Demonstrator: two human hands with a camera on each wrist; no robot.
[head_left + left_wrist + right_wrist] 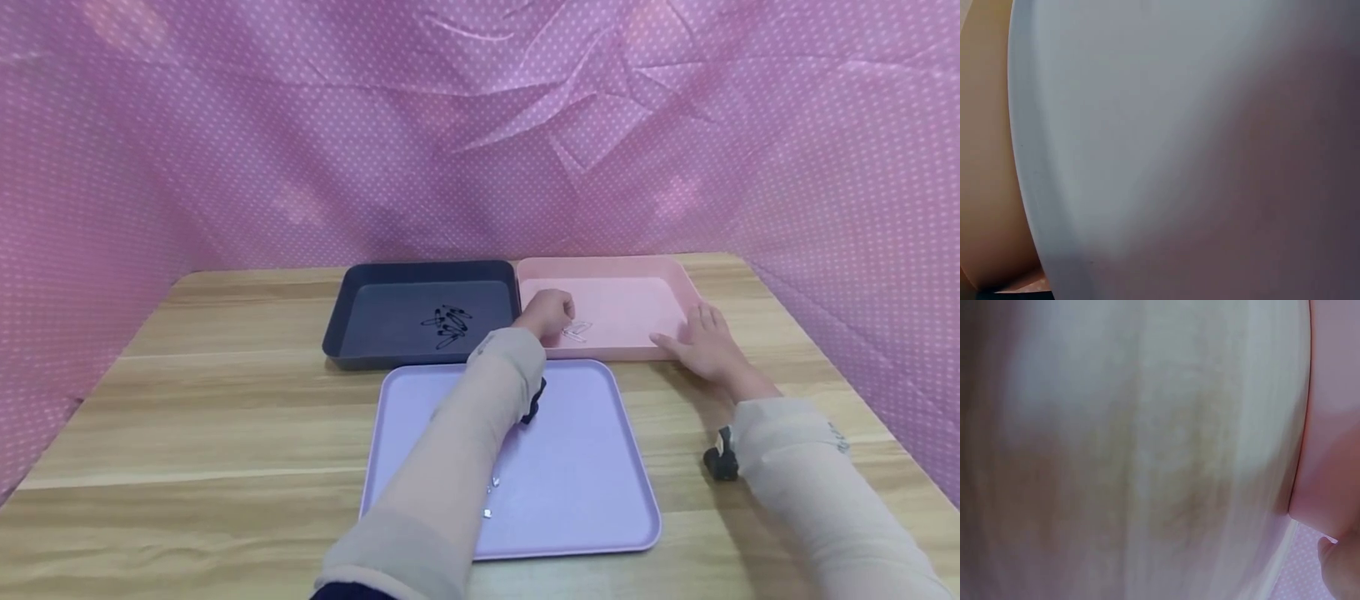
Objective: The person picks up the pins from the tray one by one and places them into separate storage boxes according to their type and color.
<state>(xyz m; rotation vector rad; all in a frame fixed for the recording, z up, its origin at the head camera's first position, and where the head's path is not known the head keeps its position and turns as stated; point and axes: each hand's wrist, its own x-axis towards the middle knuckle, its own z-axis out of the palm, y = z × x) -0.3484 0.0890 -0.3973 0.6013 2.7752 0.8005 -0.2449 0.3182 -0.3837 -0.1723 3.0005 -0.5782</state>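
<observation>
1. From the head view, we see our left hand (547,313) reaching into the pink tray (678,279), fingers curled down over the pale clips (576,331) on its floor; we cannot tell whether it pinches one or only touches them. Our right hand (705,346) lies flat with fingers straight and spread against the pink tray's near right edge, holding nothing. Black safety pins (448,325) lie heaped in the dark grey tray (352,287) just left of the pink one. The lilac tray (585,500) sits nearest us on the wooden table (187,433), with a few small silver bits (491,496) beside our left sleeve.
2. From the left wrist, we make out only the blurred lilac tray (1147,125) with table wood at the left edge.
3. From the right wrist, we see blurred table wood (1135,456) and the pink tray's wall (1329,425); a fingertip (1338,572) shows at the lower right corner.
</observation>
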